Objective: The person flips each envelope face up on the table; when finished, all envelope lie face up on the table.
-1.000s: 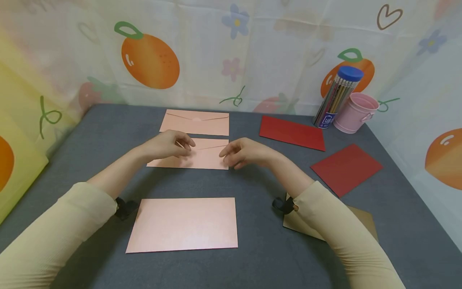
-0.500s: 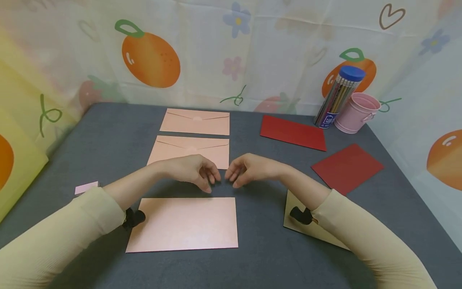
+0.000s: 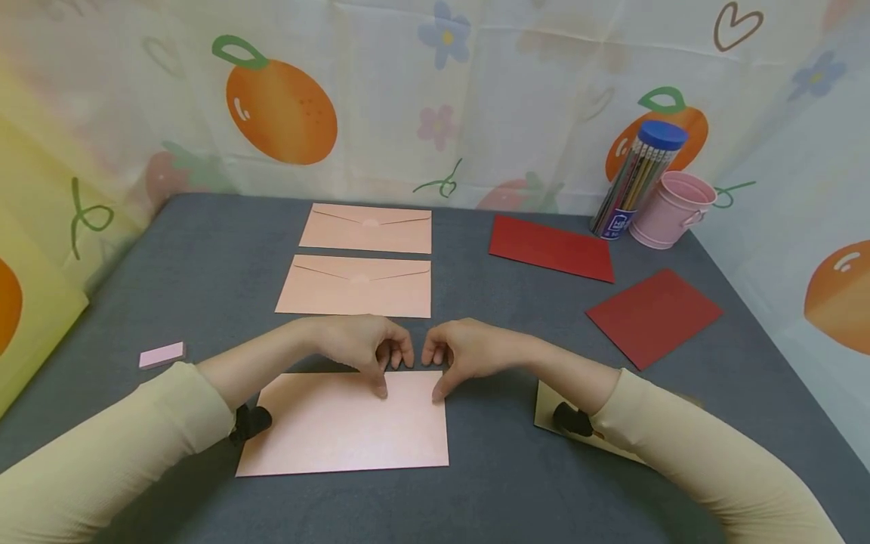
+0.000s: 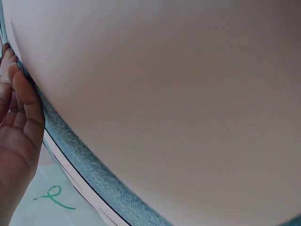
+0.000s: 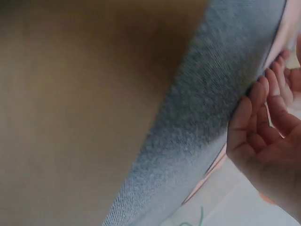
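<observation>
A plain pink envelope (image 3: 333, 438), no flap showing on its upper face, lies flat on the grey table (image 3: 489, 491) before me. Over its far edge is my left hand (image 3: 363, 344), fingers bent down beyond the edge and thumb over the paper. My right hand (image 3: 472, 349) mirrors it near the far right corner, thumb by the right edge. In the right wrist view, the right hand's fingers (image 5: 242, 117) reach down at the table with a gap to the thumb. Two pink envelopes (image 3: 360, 291) with flaps up lie in a column behind the hands.
Two red envelopes (image 3: 550, 249) lie to the right. A tan envelope (image 3: 550, 408) is partly under the right forearm. A tube of pencils (image 3: 639, 181) and a pink bucket (image 3: 673, 211) stand at the back right. A small pink block (image 3: 161, 355) sits at left.
Both hands have come back from the middle flap-up envelope to the far edge of the near plain one. The pink block at left has come into view. The envelopes have stayed put.
</observation>
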A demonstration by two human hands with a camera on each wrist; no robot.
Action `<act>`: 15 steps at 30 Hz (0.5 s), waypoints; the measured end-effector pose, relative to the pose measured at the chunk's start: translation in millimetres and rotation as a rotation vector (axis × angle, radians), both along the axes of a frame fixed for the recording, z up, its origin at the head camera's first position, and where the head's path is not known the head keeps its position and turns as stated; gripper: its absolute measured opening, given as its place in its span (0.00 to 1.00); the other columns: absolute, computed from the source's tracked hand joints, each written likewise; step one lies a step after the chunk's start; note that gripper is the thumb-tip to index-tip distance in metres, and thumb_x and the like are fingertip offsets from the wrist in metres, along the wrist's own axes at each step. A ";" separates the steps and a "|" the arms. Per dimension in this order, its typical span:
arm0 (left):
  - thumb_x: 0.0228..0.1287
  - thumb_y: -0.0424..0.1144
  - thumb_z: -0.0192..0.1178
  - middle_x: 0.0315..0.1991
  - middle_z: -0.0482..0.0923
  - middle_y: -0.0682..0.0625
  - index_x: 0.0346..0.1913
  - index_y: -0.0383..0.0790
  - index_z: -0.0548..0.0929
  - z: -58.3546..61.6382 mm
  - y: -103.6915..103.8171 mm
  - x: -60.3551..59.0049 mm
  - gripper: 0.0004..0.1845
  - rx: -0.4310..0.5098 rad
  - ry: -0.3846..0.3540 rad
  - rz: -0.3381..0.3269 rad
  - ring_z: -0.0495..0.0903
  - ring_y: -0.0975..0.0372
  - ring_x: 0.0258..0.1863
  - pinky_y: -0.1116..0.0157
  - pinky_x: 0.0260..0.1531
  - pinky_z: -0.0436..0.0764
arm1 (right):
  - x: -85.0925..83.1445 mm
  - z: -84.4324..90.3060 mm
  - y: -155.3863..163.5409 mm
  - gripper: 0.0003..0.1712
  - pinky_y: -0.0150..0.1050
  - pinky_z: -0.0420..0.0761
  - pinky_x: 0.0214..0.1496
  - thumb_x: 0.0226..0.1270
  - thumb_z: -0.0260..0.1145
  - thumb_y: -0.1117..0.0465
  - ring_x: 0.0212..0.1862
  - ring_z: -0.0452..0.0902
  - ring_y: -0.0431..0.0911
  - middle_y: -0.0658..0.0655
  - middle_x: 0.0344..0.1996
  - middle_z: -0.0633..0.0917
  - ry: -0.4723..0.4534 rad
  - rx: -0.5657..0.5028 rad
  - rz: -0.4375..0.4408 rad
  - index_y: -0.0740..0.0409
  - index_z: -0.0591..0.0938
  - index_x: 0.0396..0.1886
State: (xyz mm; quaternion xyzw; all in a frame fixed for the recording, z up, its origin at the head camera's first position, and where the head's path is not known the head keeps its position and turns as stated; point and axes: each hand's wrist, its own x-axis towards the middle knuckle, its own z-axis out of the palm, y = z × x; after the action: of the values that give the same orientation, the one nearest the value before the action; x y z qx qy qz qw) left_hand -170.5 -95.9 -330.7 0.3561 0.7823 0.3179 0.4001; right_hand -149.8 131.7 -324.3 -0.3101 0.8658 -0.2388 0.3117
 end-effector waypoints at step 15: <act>0.46 0.29 0.73 0.32 0.70 0.51 0.45 0.38 0.80 -3.2 1.3 2.9 0.20 -0.021 0.052 -0.002 0.67 0.64 0.28 0.73 0.30 0.69 | 10.5 -8.1 -8.4 0.25 0.30 0.73 0.36 0.42 0.84 0.51 0.35 0.70 0.41 0.50 0.34 0.77 0.193 0.061 0.031 0.52 0.80 0.35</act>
State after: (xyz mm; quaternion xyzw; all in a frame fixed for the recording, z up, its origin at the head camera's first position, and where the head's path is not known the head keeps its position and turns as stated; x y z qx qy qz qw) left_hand -167.6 -94.6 -333.8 0.3607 0.7955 0.2999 0.3836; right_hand -139.3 123.3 -332.4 -0.3353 0.8939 -0.1763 0.2396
